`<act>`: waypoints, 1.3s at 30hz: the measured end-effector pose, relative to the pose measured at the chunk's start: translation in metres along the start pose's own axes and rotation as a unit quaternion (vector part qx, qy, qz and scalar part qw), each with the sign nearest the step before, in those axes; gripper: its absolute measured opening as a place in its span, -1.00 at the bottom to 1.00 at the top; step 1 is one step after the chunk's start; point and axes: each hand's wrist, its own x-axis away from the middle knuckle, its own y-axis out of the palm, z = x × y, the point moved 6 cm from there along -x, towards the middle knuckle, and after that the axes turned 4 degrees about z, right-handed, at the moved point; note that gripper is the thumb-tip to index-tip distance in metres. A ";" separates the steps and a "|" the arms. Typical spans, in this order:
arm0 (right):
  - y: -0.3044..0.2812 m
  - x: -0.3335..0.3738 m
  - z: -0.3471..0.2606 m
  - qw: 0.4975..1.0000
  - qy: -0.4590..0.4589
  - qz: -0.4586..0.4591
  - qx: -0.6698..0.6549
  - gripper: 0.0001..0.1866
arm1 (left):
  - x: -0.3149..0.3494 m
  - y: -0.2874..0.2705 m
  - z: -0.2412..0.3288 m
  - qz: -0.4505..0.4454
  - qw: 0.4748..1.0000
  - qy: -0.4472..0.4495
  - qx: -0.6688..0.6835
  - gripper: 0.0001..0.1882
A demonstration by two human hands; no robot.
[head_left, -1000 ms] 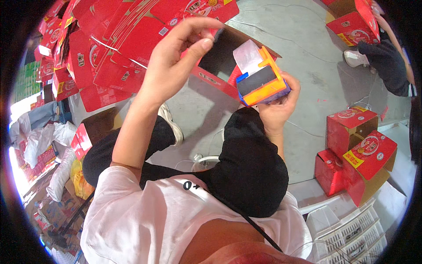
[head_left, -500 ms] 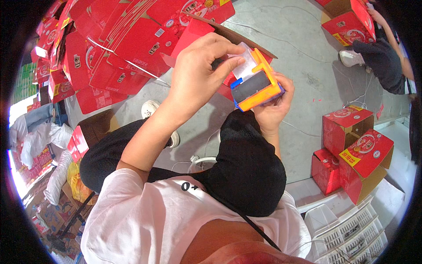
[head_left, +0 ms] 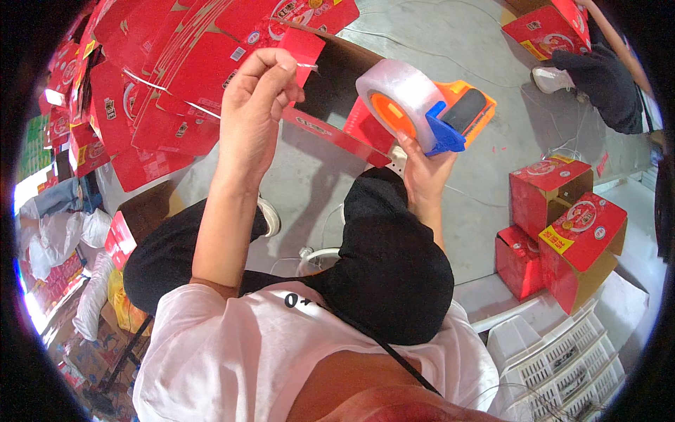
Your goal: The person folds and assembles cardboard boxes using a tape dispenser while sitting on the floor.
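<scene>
My right hand grips an orange and blue tape dispenser at its near side. The big roll of transparent tape on it faces up toward me. To the left, my left hand is raised, its thumb and forefinger pinched on a thin whitish strip, apparently a bit of tape. An open red cardboard box stands just beyond my knees, between and below both hands. Its dark inside shows, and the dispenser covers part of its right end.
Flattened red cartons are piled at the far left. Several red boxes stand at the right, near a white slotted plastic crate. A person in dark trousers is at the far right. A yellow bag lies at the left.
My left hand has moved left, away from the dispenser, with the thin strip in its fingers. My right hand has turned the dispenser, bringing the tape roll into view.
</scene>
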 end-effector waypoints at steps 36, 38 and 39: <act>-0.017 0.002 0.015 0.992 -0.059 -0.057 0.091 -0.46 | 0.040 -0.033 -0.021 0.129 0.874 0.214 -0.417 -0.35; 0.017 0.005 -0.012 0.984 -0.098 -0.090 0.117 -0.41 | 0.059 0.019 0.008 0.021 0.969 0.119 -0.217 -0.27; 0.037 0.005 -0.028 0.974 -0.139 -0.116 0.134 -0.39 | 0.064 0.027 0.001 -0.017 0.989 0.043 -0.137 -0.23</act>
